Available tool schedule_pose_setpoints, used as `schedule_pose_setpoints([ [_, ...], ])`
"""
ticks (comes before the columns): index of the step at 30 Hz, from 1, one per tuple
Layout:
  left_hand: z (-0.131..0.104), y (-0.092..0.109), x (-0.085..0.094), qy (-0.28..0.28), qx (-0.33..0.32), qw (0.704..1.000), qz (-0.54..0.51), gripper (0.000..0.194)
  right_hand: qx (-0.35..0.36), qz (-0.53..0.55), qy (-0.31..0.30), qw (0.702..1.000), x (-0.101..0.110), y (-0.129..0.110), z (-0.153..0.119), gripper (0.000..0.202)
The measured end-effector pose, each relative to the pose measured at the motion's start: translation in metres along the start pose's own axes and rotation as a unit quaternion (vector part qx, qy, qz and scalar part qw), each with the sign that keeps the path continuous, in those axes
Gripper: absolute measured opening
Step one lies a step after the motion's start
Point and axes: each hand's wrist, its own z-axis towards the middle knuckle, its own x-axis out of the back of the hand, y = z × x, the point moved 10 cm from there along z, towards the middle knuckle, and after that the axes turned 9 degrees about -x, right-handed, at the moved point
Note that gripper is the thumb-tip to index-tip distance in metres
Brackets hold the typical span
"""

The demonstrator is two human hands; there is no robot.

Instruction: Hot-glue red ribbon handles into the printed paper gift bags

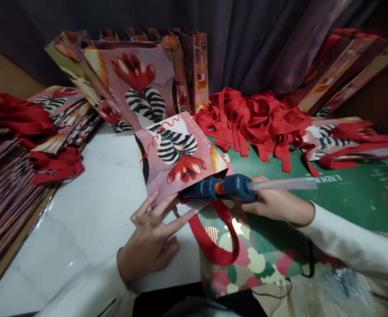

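Note:
A paper bag with a zebra-striped figure and a red flower lies at the middle of the table, its opening toward me. My right hand is wrapped round a blue glue gun with an orange part and a pale glue stick out of its back. The gun's nose reaches into the bag's opening, and its tip is hidden. My left hand has its fingers spread, with fingertips on the bag's near edge. A red ribbon loop hangs from the opening toward me.
Upright bags stand behind. A heap of red ribbons lies behind and right of the bag. Flat stacked bags fill the left side. A green sheet covers the right; further bags stand at the back right.

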Motion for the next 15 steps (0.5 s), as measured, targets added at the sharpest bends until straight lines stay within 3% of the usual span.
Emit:
schedule_pose_setpoints([
  [8, 0.004, 0.001, -0.002, -0.015, 0.005, 1.000, 0.000, 0.067, -0.008, -0.062, 0.023, 0.998, 0.015, 0.001, -0.008, 0.029],
  [15, 0.005, 0.001, 0.004, 0.028, 0.020, 0.999, -0.007, 0.068, -0.019, -0.103, 0.006, 0.994, 0.023, -0.007, -0.015, 0.011],
])
